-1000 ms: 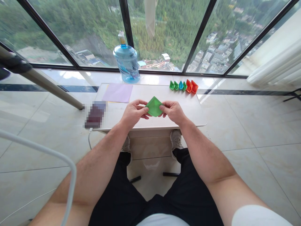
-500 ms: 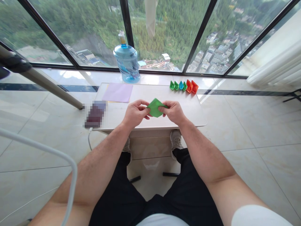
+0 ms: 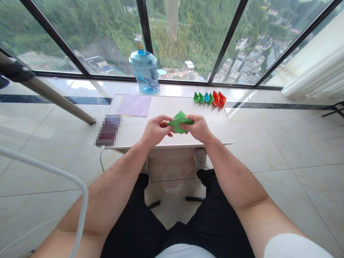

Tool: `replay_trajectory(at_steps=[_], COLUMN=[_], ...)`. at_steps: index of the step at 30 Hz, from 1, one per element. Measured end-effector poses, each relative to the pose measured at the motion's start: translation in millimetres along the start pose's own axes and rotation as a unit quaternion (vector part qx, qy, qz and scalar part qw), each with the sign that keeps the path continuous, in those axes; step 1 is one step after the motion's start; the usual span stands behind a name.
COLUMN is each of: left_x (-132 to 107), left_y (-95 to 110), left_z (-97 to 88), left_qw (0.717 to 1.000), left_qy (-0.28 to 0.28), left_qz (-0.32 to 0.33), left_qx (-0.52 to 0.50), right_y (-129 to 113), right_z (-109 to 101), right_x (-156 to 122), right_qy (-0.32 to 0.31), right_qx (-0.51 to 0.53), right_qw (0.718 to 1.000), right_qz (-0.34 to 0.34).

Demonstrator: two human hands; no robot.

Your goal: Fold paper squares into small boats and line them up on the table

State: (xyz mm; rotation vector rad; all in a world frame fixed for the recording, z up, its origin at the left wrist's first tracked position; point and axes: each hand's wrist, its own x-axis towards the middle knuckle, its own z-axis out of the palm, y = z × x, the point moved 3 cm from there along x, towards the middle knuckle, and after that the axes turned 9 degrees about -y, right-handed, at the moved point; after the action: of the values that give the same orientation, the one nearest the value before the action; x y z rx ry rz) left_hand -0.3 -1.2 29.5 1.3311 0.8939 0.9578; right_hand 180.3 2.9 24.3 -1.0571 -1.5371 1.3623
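1. Green paper, one piece, folded: peak standing at the back, wider part with pointed sides in front; held over the near part of the table, between the two hands; whether it touches the tabletop, cannot tell

2. Left hand, bare: thumb and fingers pinched on the left point of the green paper

3. Right hand, bare: gripping the right side of the same paper, thumb laid across its front; hands near each other, with the paper bridging them

4. Table, low, pale, rounded corners, set before the person's knees

5. Folded paper pieces, six, in a row at the far right of the tabletop; left to right: two green pieces, one blue piece, one further green, two larger orange-red pieces

6. Purple sheet, flat, far left of the tabletop, a yellowish edge showing beneath

7. Pixelated item, dark, at the near left corner; white cable hanging below it

8. Water bottle, large, clear blue, upright beyond the table, near the window
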Motion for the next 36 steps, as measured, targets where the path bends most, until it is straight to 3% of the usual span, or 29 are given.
replay_trajectory(at_steps=[9,18,23,36], left_x=[1,4,5,2], left_y=[-3,-6,-7,-3], left_z=[-8.5,-9.4,-11.5,-8.3], left_qw=[0.997,0.994,0.991,0.991], left_qy=[0.065,0.074,0.105,0.119], left_qz=[-0.018,-0.007,0.001,0.011], left_qx=[-0.047,-0.077,-0.080,-0.057], right_y=[-4,-3,0,-3], right_z=[-8,-15,-15,-8], right_x=[-2,-4,-3,-2], right_qy=[-0.058,-0.086,-0.072,-0.042], right_qx=[0.007,0.071,0.077,0.048], right_qw=[0.998,0.994,0.994,0.998], right_qz=[0.001,-0.014,0.000,0.012])
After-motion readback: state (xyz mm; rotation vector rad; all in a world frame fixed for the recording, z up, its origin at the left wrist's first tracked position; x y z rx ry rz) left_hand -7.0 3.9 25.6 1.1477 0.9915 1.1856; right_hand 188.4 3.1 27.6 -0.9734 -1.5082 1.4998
